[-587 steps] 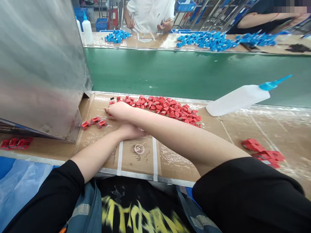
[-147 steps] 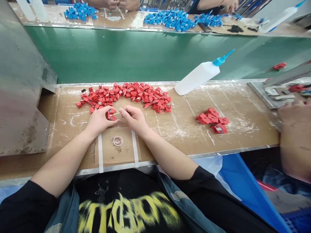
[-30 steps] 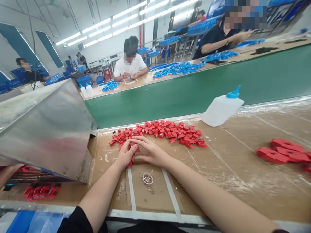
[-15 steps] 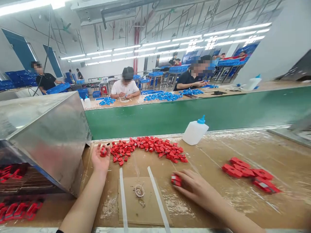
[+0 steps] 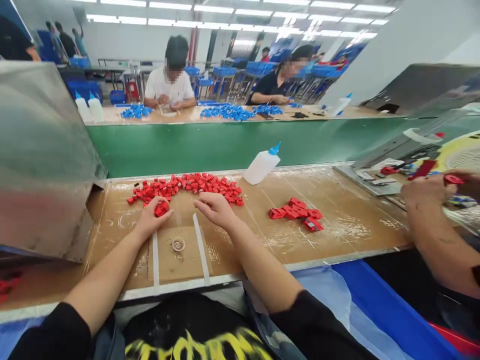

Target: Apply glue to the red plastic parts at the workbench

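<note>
A grey metal housing (image 5: 41,160) stands to the left of the left hand (image 5: 152,217). Well ahead of the right hand (image 5: 215,207), past a green strip (image 5: 187,144), a person in a white shirt (image 5: 168,87) is at a bench (image 5: 192,114) bearing blue parts (image 5: 227,112) (white bottles (image 5: 96,108) stand at its left). Below, further right, lies a blue bin (image 5: 390,305).
</note>
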Demonstrator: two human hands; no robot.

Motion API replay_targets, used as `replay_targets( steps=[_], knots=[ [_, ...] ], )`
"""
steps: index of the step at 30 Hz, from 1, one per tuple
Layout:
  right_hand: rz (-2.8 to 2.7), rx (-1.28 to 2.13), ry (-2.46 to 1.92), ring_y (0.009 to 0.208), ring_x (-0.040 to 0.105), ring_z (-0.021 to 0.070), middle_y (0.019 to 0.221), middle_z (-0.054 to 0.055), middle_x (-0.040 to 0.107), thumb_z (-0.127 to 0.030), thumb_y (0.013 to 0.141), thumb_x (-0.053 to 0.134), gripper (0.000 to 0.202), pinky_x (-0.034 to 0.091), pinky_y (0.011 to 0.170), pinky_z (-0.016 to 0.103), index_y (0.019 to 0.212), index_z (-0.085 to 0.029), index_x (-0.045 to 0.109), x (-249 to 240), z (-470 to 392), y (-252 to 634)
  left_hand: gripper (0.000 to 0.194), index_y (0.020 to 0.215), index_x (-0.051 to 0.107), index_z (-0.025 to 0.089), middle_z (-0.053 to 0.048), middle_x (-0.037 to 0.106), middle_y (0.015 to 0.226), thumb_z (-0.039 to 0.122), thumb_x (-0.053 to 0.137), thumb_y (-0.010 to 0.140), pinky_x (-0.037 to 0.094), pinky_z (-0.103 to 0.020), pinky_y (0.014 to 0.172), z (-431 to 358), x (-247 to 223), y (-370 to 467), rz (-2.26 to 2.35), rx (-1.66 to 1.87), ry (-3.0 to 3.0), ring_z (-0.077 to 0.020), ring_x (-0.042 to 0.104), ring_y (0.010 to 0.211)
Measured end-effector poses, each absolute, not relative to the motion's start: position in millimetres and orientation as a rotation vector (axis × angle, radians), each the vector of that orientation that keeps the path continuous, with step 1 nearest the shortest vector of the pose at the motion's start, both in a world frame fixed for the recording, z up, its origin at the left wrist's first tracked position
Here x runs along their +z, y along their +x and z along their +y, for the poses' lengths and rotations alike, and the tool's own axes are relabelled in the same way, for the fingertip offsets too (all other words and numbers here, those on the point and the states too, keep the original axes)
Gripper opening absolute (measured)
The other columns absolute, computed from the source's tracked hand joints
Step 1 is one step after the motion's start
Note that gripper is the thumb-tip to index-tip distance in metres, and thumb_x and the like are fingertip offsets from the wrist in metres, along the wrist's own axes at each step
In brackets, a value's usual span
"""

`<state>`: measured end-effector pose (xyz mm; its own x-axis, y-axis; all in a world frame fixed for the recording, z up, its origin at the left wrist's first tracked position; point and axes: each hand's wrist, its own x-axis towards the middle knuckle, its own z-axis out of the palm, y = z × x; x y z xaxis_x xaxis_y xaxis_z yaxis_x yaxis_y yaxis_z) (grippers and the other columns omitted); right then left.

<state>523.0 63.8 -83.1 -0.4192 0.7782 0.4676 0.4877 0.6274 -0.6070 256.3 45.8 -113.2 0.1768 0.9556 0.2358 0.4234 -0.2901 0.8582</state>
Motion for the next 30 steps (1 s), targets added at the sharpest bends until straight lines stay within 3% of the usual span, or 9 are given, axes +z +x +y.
replay_targets(
  steps=[3, 8, 12, 15, 19, 23, 30],
  knots=[
    [-2.325, 0.707, -0.755, 0.060, 0.038, 0.0116, 0.062, -0.003, 0.040, -0.054, 0.103, 0.049, 0.053, 0.027, 0.061, 0.028, 0.064, -0.018, 0.043, -89, 71, 496, 0.033, 0.110, 0.060, 0.023, 0.003, 0.064, 0.085, 0.046, 0.070, 0.088, 0.044, -0.027, 0.076, 44, -113, 257, 1.395, 0.917, 1.887, -0.0148, 0.059, 0.075],
    [-2.600, 0.958, -0.495, 0.058, 0.038, 0.0111, 0.062, -0.003, 0.043, -0.053, 0.101, 0.054, 0.050, 0.026, 0.062, 0.027, 0.067, -0.019, 0.043, -112, 61, 495, 0.039, 0.117, 0.055, 0.025, 0.003, 0.064, 0.088, 0.042, 0.070, 0.086, 0.044, -0.029, 0.075, 44, -114, 262, 1.476, 0.820, 1.917, -0.0174, 0.060, 0.075],
    [-2.664, 0.962, -0.390, 0.061, 0.042, 0.0121, 0.063, -0.002, 0.045, -0.044, 0.102, 0.052, 0.043, 0.028, 0.063, 0.027, 0.068, -0.019, 0.044, -115, 53, 496, 0.043, 0.127, 0.049, 0.024, -0.002, 0.065, 0.108, 0.034, 0.064, 0.088, 0.045, -0.032, 0.081, 44, -116, 264, 1.438, 0.833, 1.903, -0.0198, 0.062, 0.084],
    [-2.658, 0.876, -0.397, 0.061, 0.042, 0.0124, 0.063, -0.002, 0.045, -0.038, 0.102, 0.050, 0.039, 0.027, 0.064, 0.027, 0.068, -0.019, 0.044, -111, 50, 495, 0.047, 0.135, 0.047, 0.024, -0.006, 0.063, 0.121, 0.039, 0.062, 0.093, 0.045, -0.032, 0.086, 44, -117, 265, 1.400, 0.896, 1.864, -0.0204, 0.063, 0.092],
    [-2.612, 0.809, -0.388, 0.059, 0.038, 0.0118, 0.060, -0.003, 0.042, -0.026, 0.095, 0.052, 0.034, 0.025, 0.061, 0.028, 0.064, -0.020, 0.040, -110, 47, 494, 0.045, 0.131, 0.051, 0.024, -0.003, 0.063, 0.105, 0.043, 0.066, 0.094, 0.046, -0.029, 0.082, 48, -118, 266, 1.272, 0.931, 1.776, -0.0169, 0.061, 0.086],
    [-2.574, 0.866, -0.385, 0.055, 0.032, 0.0102, 0.057, -0.005, 0.039, -0.020, 0.087, 0.054, 0.031, 0.023, 0.059, 0.029, 0.062, -0.020, 0.036, -112, 44, 496, 0.061, 0.120, 0.045, 0.023, 0.000, 0.063, 0.095, 0.040, 0.085, 0.077, 0.051, -0.027, 0.078, 49, -120, 270, 1.099, 0.910, 1.572, -0.0161, 0.065, 0.082],
    [-2.248, 1.114, -0.398, 0.052, 0.028, 0.0083, 0.056, -0.006, 0.030, -0.027, 0.094, 0.056, 0.041, 0.024, 0.055, 0.027, 0.060, -0.020, 0.035, -110, 45, 496, 0.063, 0.111, 0.040, 0.025, 0.000, 0.066, 0.091, 0.032, 0.088, 0.072, 0.057, -0.033, 0.080, 44, -119, 273, 1.111, 0.826, 1.505, -0.0207, 0.072, 0.084]
  ],
)
